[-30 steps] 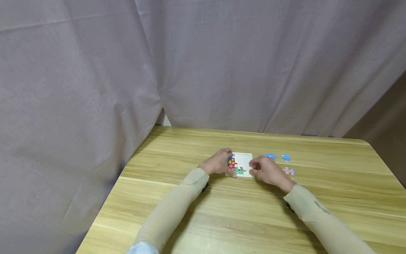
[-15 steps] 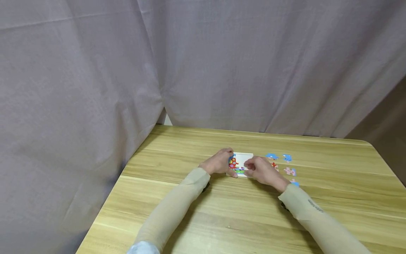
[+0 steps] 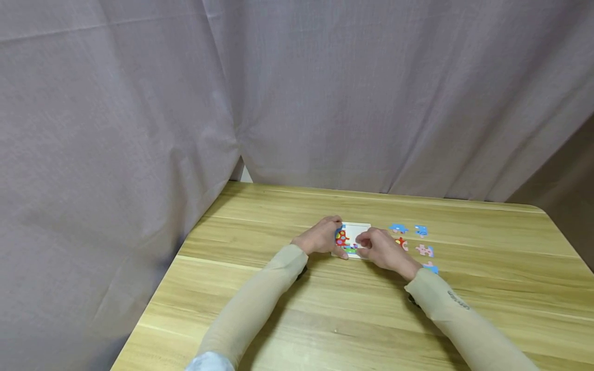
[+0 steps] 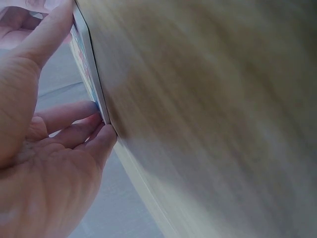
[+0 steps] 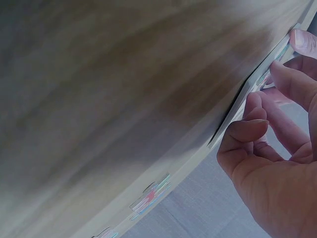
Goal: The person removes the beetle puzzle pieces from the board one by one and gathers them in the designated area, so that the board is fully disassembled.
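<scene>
A small white puzzle board (image 3: 356, 230) lies on the table. Red pieces with yellow dots (image 3: 341, 237) and a green piece (image 3: 351, 251) fill part of its left side and near edge. My left hand (image 3: 320, 237) grips the board's left side, thumb at the near corner and fingers at the far corner. Over the board's lower right, my right hand (image 3: 382, 248) has thumb and fingertips down at a small puzzle piece (image 3: 355, 246) with purple on it, mostly hidden by the fingers. In the right wrist view the thumb and fingers (image 5: 287, 82) meet the board closely.
Several loose pieces lie right of the board: a blue one (image 3: 398, 228), another blue one (image 3: 421, 230), a red one (image 3: 401, 243), a pink one (image 3: 424, 250) and a blue-and-pink one (image 3: 430, 268). A grey curtain (image 3: 315, 103) hangs behind the wooden table (image 3: 325, 319).
My right hand has moved left from the board's right edge onto its lower right, uncovering loose pieces behind it. My left hand keeps its grip on the board.
</scene>
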The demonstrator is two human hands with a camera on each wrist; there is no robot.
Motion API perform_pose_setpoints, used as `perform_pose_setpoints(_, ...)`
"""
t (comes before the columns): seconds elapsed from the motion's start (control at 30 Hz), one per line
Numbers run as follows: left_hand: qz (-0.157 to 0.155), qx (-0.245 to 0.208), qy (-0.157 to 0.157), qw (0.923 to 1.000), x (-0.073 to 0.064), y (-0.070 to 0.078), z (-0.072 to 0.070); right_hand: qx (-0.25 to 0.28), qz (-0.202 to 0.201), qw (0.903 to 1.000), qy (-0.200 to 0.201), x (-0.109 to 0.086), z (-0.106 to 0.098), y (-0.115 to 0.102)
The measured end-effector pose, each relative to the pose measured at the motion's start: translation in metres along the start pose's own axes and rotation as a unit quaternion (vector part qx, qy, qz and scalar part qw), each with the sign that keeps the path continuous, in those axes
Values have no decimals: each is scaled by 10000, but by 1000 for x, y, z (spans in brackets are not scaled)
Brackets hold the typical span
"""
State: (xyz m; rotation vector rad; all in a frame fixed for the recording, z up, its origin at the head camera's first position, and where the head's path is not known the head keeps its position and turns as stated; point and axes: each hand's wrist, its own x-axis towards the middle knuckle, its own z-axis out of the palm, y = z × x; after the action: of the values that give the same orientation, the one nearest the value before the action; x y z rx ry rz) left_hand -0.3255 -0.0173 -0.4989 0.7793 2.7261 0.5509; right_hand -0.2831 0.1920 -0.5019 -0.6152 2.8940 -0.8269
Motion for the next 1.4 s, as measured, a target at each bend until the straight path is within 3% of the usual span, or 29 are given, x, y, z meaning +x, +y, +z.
perform_pose_setpoints(0.6,107,64,82,9999,0,-1,0,-16,101,9998,-162,0,1,-5)
perform_pose_setpoints(0.9,-70,186,-121,9997,-1,-2,-3,22,180,9995,-261,1,2,-7)
perform_pose_setpoints(1.2,251,354,94,9990,0,0,-4,61,125,9992,-381,0,2,-9)
perform_pose_setpoints(1.4,203,359,28,9991,-1,0,-6,-165,70,9991,-390,-1,1,-10)
